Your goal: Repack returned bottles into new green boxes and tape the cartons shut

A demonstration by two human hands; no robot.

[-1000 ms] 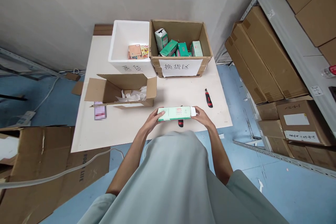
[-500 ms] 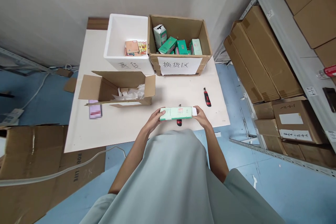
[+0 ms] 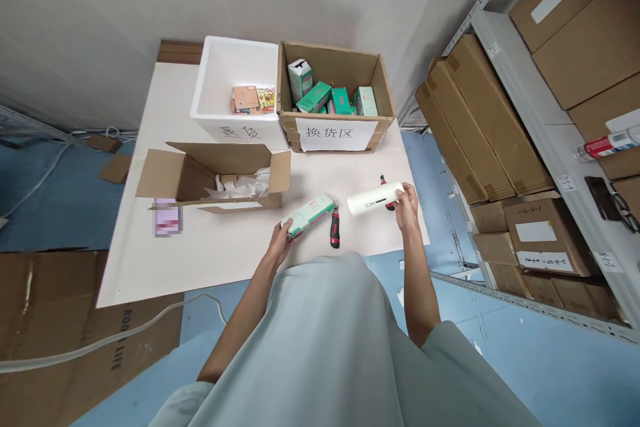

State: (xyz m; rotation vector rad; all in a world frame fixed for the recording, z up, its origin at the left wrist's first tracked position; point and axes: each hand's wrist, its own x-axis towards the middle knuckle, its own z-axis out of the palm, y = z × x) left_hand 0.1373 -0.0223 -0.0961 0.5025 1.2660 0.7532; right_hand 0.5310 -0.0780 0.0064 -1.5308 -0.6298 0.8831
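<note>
My left hand (image 3: 281, 240) grips one end of a long green-and-white carton (image 3: 310, 215), tilted up to the right above the table. In my right hand (image 3: 407, 203) is a white cylindrical bottle (image 3: 375, 199) with dark lettering, held by its right end and lying nearly level. A red-and-black utility knife (image 3: 335, 228) lies on the table just right of the carton. Another utility knife (image 3: 389, 205) is partly hidden behind the bottle. The carton's right end shows a raised flap.
On the white table (image 3: 150, 273) stand an open cardboard box (image 3: 165, 173) with white paper inside, a white foam box (image 3: 200, 90) holding cards, and a labelled cardboard box (image 3: 383, 90) holding several green cartons. A purple packet (image 3: 167, 219) lies left. Shelving (image 3: 500, 33) with boxes rises right.
The white bottle has come out of the carton. My hands have moved apart, the right one carrying the bottle rightward, the left one keeping the carton. The view has shifted slightly.
</note>
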